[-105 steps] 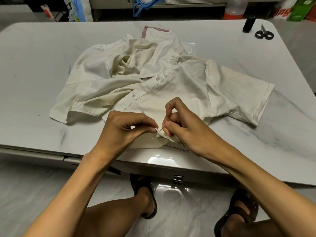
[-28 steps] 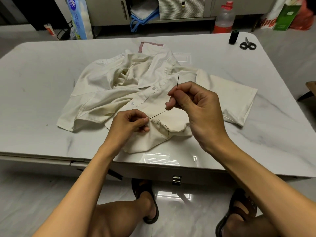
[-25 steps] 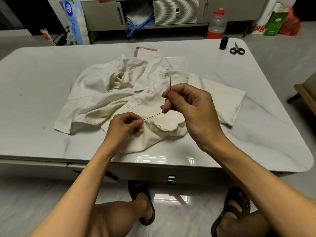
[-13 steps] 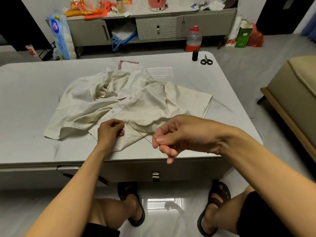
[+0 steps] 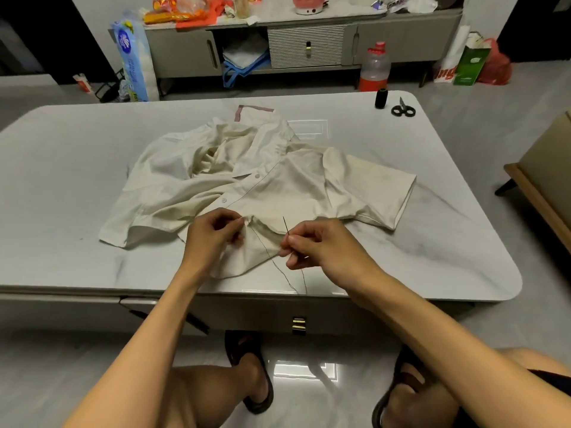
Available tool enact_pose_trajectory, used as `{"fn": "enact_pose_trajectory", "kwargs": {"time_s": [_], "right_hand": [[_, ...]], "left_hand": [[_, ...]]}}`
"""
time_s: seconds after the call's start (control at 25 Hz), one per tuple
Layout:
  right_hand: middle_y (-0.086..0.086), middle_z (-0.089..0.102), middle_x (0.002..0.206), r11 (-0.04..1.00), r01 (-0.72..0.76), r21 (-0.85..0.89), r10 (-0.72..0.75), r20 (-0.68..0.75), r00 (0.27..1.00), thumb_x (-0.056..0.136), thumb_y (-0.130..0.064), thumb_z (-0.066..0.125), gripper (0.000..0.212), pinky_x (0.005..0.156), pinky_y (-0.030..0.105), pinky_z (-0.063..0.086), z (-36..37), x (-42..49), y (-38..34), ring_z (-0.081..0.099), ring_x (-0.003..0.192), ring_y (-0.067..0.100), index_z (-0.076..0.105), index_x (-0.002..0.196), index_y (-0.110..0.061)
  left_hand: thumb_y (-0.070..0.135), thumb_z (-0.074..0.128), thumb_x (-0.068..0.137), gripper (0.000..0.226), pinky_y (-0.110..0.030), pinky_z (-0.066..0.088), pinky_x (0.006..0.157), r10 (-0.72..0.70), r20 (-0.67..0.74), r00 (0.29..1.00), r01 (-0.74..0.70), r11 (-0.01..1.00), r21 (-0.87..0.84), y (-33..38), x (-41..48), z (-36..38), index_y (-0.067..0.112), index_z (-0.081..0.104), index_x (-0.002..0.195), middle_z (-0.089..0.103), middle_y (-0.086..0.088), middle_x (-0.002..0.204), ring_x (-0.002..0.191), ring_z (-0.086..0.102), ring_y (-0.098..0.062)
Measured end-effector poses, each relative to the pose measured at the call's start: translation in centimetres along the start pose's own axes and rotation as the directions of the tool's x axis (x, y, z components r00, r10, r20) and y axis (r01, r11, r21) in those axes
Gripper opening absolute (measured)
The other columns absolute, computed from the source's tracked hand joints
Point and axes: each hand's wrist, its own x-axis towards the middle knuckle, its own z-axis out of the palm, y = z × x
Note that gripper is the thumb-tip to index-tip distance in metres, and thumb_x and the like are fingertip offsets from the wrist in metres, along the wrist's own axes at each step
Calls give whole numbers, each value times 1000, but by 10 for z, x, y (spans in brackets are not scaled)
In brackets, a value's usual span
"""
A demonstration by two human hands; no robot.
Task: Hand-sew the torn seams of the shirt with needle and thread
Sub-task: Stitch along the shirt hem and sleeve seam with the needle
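You are sitting in a home, in what looks like a living room: a low sideboard (image 5: 306, 47) with 2 doors and 1 slatted drawer runs along the back wall, its top crowded with snack packets (image 5: 173, 13). On the glossy tiled floor (image 5: 46, 366) beside it stand a tissue pack (image 5: 133, 60), a red-capped plastic bottle (image 5: 374, 69) and shopping bags (image 5: 471, 63). An upholstered seat (image 5: 547, 162) on a wooden base sits to the right of your marble-look desk (image 5: 77, 180).
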Motion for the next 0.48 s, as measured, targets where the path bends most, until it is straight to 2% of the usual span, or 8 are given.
{"fn": "enact_pose_trajectory", "kwargs": {"time_s": [0.04, 0.12, 0.2, 0.28, 0.36, 0.48], "right_hand": [[4, 70, 83, 998, 24, -51, -27, -61, 998, 97, -5, 56, 16, 68, 30, 60, 9, 9, 8, 67, 68, 16, 70, 87, -6], [-2, 66, 109, 982, 82, -170, -110, -166, 980, 95, -7, 60, 18, 69, 36, 61, 29, 27, 24, 70, 73, 17, 71, 82, -12], [-4, 62, 121, 950, 122, -287, -191, -227, 955, 94, -9, 60, 19, 68, 34, 59, 42, 37, 37, 70, 78, 17, 70, 80, -14], [0, 71, 100, 923, 133, -362, -239, -266, 934, 93, -8, 60, 18, 69, 25, 53, 44, 49, 45, 68, 77, 14, 71, 80, -11], [-1, 72, 79, 893, 129, -432, -276, -297, 914, 92, -9, 61, 17, 69, 18, 46, 37, 59, 46, 65, 75, 9, 74, 81, -11], [-6, 70, 73, 895, 122, -429, -258, -275, 926, 91, -10, 61, 17, 72, 19, 46, 25, 68, 44, 64, 75, 7, 73, 80, -13]], "left_hand": [[4, 68, 91, 6, -27, 50, 61, 19, 4, 1000, -19, 1000, 11, 3, -1, -2, -1, 70, 89, 66, -19, 69, 60, 61, -21], [3, 69, 90, 4, -28, 50, 62, 54, 27, 998, -54, 998, 19, 8, -1, -7, 0, 70, 89, 67, -19, 70, 61, 61, -20], [3, 70, 90, 3, -27, 50, 61, 77, 64, 995, -79, 997, 24, 13, -2, -9, 3, 71, 87, 67, -13, 67, 61, 60, -17], [4, 72, 88, 5, -25, 50, 61, 81, 95, 992, -86, 995, 44, 15, -2, -12, 8, 73, 85, 67, -3, 64, 60, 60, -14], [6, 74, 87, 6, -26, 49, 61, 67, 122, 990, -80, 991, 103, 15, -1, -15, 12, 75, 83, 67, 0, 64, 58, 59, -12], [12, 77, 84, 7, -30, 50, 63, 46, 172, 984, -81, 975, 207, 15, -1, -21, 15, 75, 78, 68, -3, 64, 58, 58, -11]]}}
